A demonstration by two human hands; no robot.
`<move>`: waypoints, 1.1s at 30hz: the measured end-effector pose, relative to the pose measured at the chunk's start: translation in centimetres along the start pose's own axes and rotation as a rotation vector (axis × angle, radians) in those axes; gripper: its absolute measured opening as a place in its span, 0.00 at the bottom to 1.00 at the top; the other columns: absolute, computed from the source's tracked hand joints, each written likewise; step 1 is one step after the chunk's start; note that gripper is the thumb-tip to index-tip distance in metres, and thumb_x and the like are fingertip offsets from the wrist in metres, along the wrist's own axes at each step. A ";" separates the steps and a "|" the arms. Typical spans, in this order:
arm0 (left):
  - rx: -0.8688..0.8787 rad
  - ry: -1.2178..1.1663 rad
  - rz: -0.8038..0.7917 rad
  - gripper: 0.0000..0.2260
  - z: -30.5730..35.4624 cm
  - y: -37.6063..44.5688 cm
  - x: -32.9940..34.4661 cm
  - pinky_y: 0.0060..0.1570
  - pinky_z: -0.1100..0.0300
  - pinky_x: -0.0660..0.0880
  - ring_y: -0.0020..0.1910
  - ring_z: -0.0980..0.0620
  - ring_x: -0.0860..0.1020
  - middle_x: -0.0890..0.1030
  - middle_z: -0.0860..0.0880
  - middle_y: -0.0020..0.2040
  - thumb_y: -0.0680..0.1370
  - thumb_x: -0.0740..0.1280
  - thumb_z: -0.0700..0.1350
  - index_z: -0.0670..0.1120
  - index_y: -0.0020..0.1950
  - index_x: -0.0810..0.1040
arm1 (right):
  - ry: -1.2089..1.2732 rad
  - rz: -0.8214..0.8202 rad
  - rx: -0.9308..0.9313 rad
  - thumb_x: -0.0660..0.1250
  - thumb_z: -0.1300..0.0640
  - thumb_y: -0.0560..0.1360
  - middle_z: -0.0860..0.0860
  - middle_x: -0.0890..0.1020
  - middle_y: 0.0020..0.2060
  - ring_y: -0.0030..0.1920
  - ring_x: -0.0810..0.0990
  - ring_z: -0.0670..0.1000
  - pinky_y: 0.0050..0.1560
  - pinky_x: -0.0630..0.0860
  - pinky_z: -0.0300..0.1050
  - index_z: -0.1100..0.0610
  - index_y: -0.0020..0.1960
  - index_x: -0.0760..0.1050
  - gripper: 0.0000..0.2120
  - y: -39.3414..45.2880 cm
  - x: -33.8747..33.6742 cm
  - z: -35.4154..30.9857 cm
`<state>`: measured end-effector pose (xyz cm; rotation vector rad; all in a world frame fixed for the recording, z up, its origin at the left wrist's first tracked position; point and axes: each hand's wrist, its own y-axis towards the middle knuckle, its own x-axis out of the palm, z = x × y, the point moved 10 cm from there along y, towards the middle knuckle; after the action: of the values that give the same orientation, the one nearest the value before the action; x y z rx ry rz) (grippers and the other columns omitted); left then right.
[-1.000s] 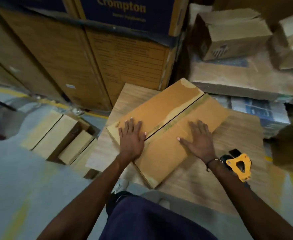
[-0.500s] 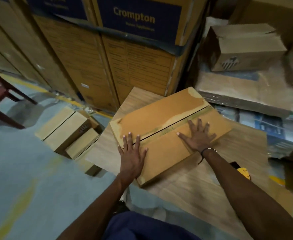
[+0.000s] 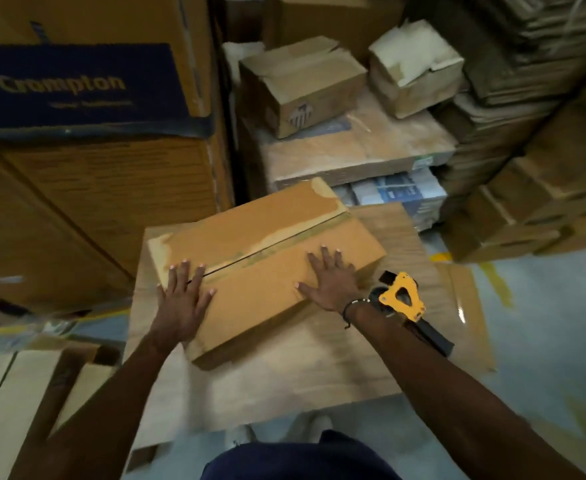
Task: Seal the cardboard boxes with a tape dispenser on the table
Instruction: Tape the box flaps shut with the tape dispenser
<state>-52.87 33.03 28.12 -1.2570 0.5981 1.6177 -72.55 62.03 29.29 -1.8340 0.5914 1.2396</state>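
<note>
A brown cardboard box point(image 3: 250, 230) lies on the wooden table point(image 3: 284, 375), its two top flaps folded down with a dark seam between them. My left hand point(image 3: 180, 303) presses flat on the box's near left corner, fingers spread across the seam. My right hand point(image 3: 329, 280) presses flat on the near flap toward the right end. A yellow and black tape dispenser point(image 3: 404, 299) lies on the table just right of my right wrist; neither hand touches it.
Tall Crompton cartons point(image 3: 77, 133) stand at the left and behind. Small boxes point(image 3: 302, 84) sit on wrapped stacks at the back right, and flat cardboard piles point(image 3: 544, 168) rise at the right. Closed boxes point(image 3: 14, 393) sit on the floor at lower left.
The box has turned and slid a little on the table under both flat hands. My view has swung right, and the tape dispenser shows fully beside my right wrist.
</note>
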 end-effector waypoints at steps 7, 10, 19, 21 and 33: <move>0.122 0.110 -0.096 0.32 0.4 5.9 -1.2 0.78 0.32 0.45 0.84 0.41 0.40 0.41 0.46 0.85 0.84 0.45 0.65 0.53 0.86 0.47 | 0.040 0.050 0.047 0.54 0.28 0.79 0.52 0.43 0.84 0.83 0.42 0.62 0.78 0.51 0.66 0.45 0.85 0.45 0.41 -1.3 0.7 0.1; 0.054 0.120 -0.058 0.27 3.6 7.3 -1.7 0.77 0.28 0.49 0.83 0.36 0.49 0.51 0.39 0.85 0.86 0.57 0.49 0.42 0.84 0.56 | 0.116 0.166 -0.025 0.55 0.33 0.82 0.54 0.52 0.84 0.83 0.52 0.61 0.77 0.58 0.64 0.48 0.83 0.55 0.35 -1.5 -0.9 1.0; 0.302 -0.033 0.032 0.26 25.0 7.3 2.3 0.77 0.32 0.52 0.81 0.40 0.57 0.62 0.40 0.81 0.82 0.62 0.44 0.41 0.79 0.64 | 0.574 0.721 0.390 0.69 0.50 0.69 0.59 0.72 0.62 0.60 0.74 0.63 0.57 0.76 0.59 0.60 0.68 0.70 0.30 -9.1 -1.9 21.8; 0.315 -0.057 0.011 0.26 28.5 7.5 3.7 0.78 0.33 0.50 0.82 0.41 0.55 0.60 0.41 0.82 0.82 0.62 0.45 0.42 0.80 0.63 | 0.612 0.533 0.585 0.73 0.44 0.62 0.61 0.72 0.63 0.61 0.74 0.66 0.56 0.76 0.60 0.61 0.68 0.69 0.39 -10.2 2.3 27.3; 0.247 0.095 -0.036 0.34 31.0 8.3 9.4 0.80 0.34 0.43 0.84 0.44 0.42 0.42 0.48 0.86 0.84 0.46 0.68 0.52 0.85 0.49 | 0.431 -0.084 0.236 0.71 0.51 0.79 0.64 0.81 0.57 0.56 0.79 0.69 0.52 0.75 0.60 0.61 0.70 0.69 0.25 -6.2 12.3 32.9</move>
<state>-74.22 58.73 28.81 -1.1578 0.8040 1.4124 -80.22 93.66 14.62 -1.9081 0.8463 0.6845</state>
